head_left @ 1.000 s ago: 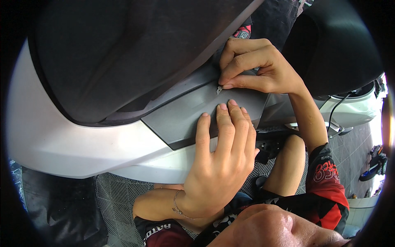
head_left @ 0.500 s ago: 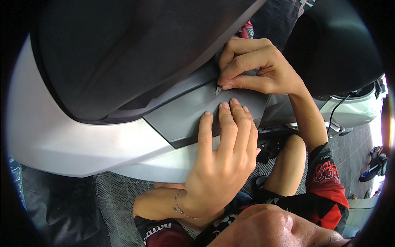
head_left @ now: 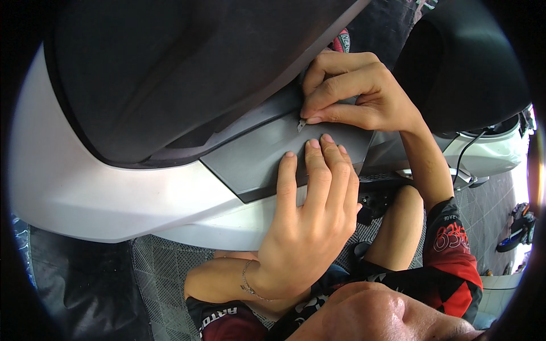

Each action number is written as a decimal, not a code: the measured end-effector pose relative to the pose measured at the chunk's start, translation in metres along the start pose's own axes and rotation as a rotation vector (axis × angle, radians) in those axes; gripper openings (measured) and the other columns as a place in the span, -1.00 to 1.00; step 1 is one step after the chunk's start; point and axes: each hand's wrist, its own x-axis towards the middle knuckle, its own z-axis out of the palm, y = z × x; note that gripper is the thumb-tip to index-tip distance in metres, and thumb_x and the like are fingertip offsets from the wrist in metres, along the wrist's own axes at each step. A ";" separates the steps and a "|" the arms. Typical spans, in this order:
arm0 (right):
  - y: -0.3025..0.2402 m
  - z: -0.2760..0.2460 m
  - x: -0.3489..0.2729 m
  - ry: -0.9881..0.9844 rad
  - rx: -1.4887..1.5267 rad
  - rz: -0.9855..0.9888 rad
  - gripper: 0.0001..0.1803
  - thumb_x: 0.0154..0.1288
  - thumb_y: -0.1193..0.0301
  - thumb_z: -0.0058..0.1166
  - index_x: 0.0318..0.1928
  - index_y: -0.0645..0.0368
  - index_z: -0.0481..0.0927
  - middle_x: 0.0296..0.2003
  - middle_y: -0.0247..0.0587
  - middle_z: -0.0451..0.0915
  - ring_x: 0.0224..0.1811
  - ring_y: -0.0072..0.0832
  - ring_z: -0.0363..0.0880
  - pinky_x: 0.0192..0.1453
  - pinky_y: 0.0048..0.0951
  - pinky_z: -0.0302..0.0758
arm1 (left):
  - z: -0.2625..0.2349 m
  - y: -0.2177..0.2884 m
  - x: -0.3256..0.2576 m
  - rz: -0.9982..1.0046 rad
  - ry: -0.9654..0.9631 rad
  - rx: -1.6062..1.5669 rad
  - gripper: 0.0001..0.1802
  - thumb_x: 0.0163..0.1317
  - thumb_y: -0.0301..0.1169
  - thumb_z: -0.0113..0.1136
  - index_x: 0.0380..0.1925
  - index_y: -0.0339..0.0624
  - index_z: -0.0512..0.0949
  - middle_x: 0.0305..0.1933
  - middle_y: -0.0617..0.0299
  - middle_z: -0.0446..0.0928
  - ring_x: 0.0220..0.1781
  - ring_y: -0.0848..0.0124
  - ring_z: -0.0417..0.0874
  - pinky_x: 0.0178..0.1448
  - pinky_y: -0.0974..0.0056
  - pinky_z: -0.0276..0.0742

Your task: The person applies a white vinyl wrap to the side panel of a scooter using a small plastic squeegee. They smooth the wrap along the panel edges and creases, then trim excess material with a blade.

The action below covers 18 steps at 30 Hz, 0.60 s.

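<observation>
Left hand (head_left: 313, 227) spread on grey panel (head_left: 250, 165) mid-frame, likely steadying; right hand (head_left: 372, 82) pinches small blade (head_left: 301, 125), probably for control.

1. Grey scooter side panel (head_left: 259, 156) and adjoining white body panel (head_left: 142, 199): shifted slightly up and rightward in view.
2. Left hand (head_left: 317, 221): shifted likewise.
3. Small metal blade (head_left: 301, 125): slightly nearer the grey panel's left corner.

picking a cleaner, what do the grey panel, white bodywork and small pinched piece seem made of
Grey panel: probably satin plastic, given its soft sheen. White bodywork: likely painted, glossy plastic, from bright highlights; metal possible. Small pinched piece: perhaps bare metal, thin and silvery.
</observation>
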 end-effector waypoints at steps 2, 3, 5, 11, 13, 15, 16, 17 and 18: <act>0.000 0.000 0.001 -0.001 -0.001 -0.003 -0.90 0.37 0.51 0.48 -0.16 0.28 0.88 -0.24 -0.15 0.77 -0.17 -0.30 0.77 -0.07 -0.33 0.63 | 0.001 0.000 -0.001 -0.002 0.006 -0.003 -0.56 0.39 -0.16 0.22 0.09 -0.19 0.80 0.23 0.13 0.72 0.35 0.23 0.68 0.53 -0.03 0.59; 0.000 0.001 0.001 -0.001 -0.001 -0.005 -0.90 0.38 0.51 0.48 -0.16 0.27 0.88 -0.24 -0.15 0.77 -0.18 -0.31 0.77 -0.07 -0.33 0.63 | 0.001 0.000 -0.001 -0.001 0.004 -0.002 -0.56 0.40 -0.16 0.22 0.09 -0.19 0.80 0.23 0.13 0.72 0.35 0.23 0.68 0.53 -0.03 0.59; -0.002 0.001 0.000 0.010 -0.011 0.007 -0.90 0.38 0.50 0.48 -0.16 0.27 0.88 -0.24 -0.16 0.77 -0.17 -0.31 0.77 -0.07 -0.34 0.63 | 0.001 0.000 0.000 -0.001 0.005 0.001 -0.55 0.40 -0.15 0.22 0.09 -0.19 0.80 0.23 0.13 0.72 0.35 0.22 0.68 0.53 -0.03 0.59; -0.003 0.003 -0.003 0.024 -0.020 0.033 -0.90 0.38 0.48 0.49 -0.16 0.25 0.89 -0.22 -0.18 0.76 -0.15 -0.33 0.77 -0.05 -0.36 0.62 | 0.000 0.001 0.000 0.000 0.000 0.001 -0.54 0.40 -0.14 0.20 0.10 -0.20 0.80 0.23 0.13 0.72 0.35 0.23 0.68 0.53 -0.03 0.59; -0.003 0.004 -0.003 0.028 -0.019 0.045 -0.89 0.38 0.47 0.50 -0.16 0.25 0.89 -0.22 -0.18 0.76 -0.14 -0.34 0.76 -0.04 -0.36 0.62 | 0.000 0.000 0.000 0.000 0.003 0.002 -0.54 0.41 -0.14 0.20 0.10 -0.20 0.80 0.23 0.13 0.72 0.35 0.23 0.68 0.53 -0.03 0.59; -0.003 0.005 -0.004 0.033 -0.011 0.059 -0.89 0.37 0.47 0.51 -0.16 0.25 0.89 -0.22 -0.19 0.76 -0.14 -0.35 0.76 -0.04 -0.37 0.62 | 0.000 0.000 0.000 0.001 0.001 0.003 -0.53 0.41 -0.13 0.20 0.10 -0.20 0.79 0.23 0.12 0.72 0.35 0.23 0.68 0.54 -0.03 0.59; -0.004 0.004 -0.004 0.032 -0.022 0.063 -0.89 0.37 0.47 0.51 -0.16 0.25 0.89 -0.22 -0.19 0.76 -0.14 -0.35 0.76 -0.03 -0.37 0.62 | 0.000 0.000 0.000 0.002 -0.001 0.001 -0.53 0.41 -0.12 0.20 0.11 -0.20 0.79 0.23 0.12 0.72 0.35 0.23 0.68 0.54 -0.03 0.59; -0.004 0.004 -0.004 0.030 -0.034 0.067 -0.88 0.37 0.47 0.51 -0.16 0.25 0.89 -0.22 -0.19 0.76 -0.14 -0.36 0.76 -0.03 -0.37 0.62 | 0.000 0.000 0.000 0.003 -0.004 0.000 -0.53 0.41 -0.12 0.20 0.11 -0.20 0.79 0.24 0.12 0.72 0.35 0.23 0.68 0.54 -0.03 0.59; -0.005 0.004 -0.005 0.028 -0.045 0.071 -0.88 0.36 0.47 0.52 -0.16 0.25 0.89 -0.22 -0.19 0.76 -0.14 -0.36 0.77 -0.03 -0.37 0.62 | 0.000 0.000 0.000 0.004 -0.005 -0.003 -0.52 0.41 -0.12 0.20 0.11 -0.20 0.79 0.24 0.12 0.72 0.36 0.23 0.68 0.55 -0.03 0.58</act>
